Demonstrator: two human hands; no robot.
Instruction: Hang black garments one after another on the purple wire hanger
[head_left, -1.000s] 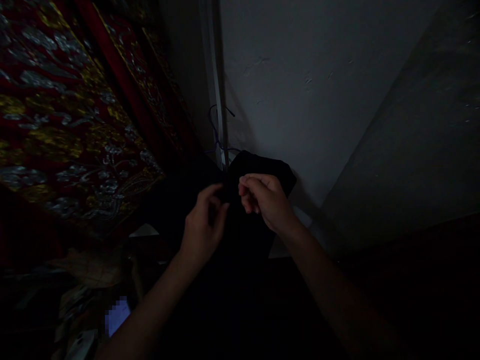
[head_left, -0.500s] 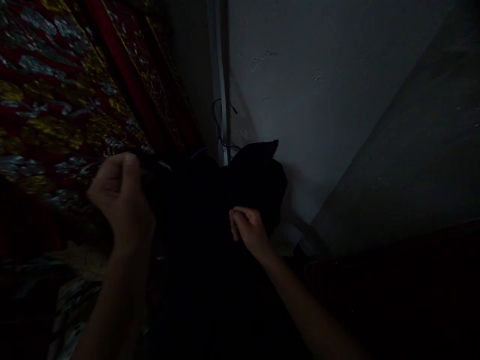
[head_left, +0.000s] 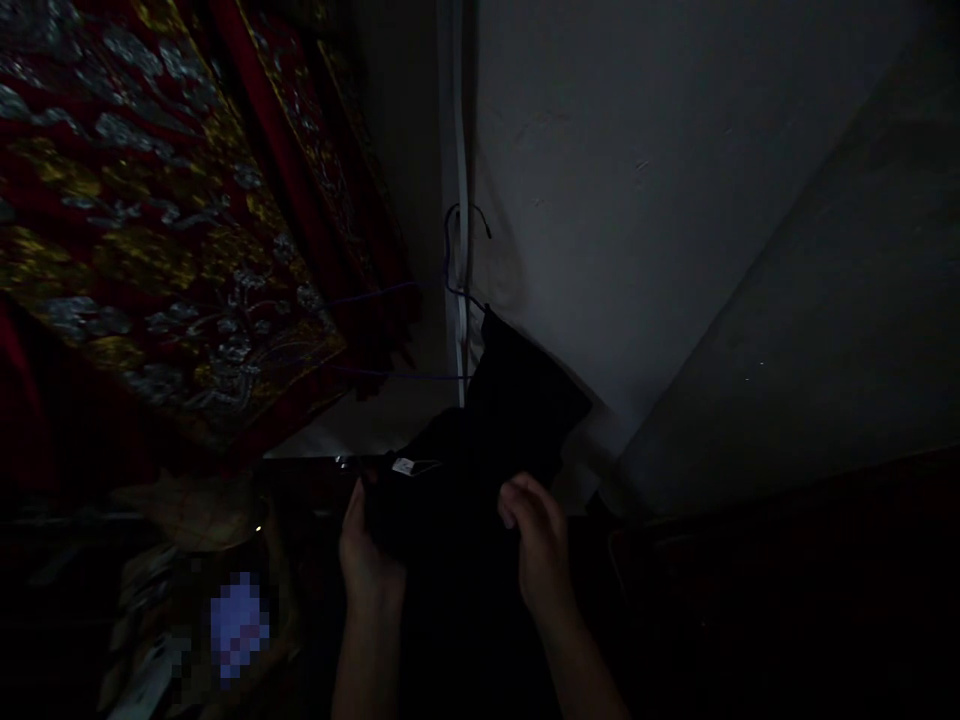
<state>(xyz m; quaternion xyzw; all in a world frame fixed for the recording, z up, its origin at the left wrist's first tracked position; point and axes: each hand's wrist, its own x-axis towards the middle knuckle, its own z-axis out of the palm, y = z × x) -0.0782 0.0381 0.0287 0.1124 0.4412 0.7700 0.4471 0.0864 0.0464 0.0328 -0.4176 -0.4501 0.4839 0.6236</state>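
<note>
One black garment (head_left: 521, 400) hangs by one side of one hanger (head_left: 448, 262), two hands at its front: the left hand (head_left: 369, 560) has fingers too dark to judge, the right hand (head_left: 538, 545) fingers curled together; open wall (head_left: 645, 230) right, one embroidered cloth (head_left: 172, 250) left

Dim light leaves the black garment (head_left: 465, 500) nearly featureless against a faintly lit wall (head_left: 637, 220).

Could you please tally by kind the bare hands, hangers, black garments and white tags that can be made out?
Left hand and right hand: 2 hands
Hanger: 1
Black garment: 1
White tag: 1
Total: 5
</note>
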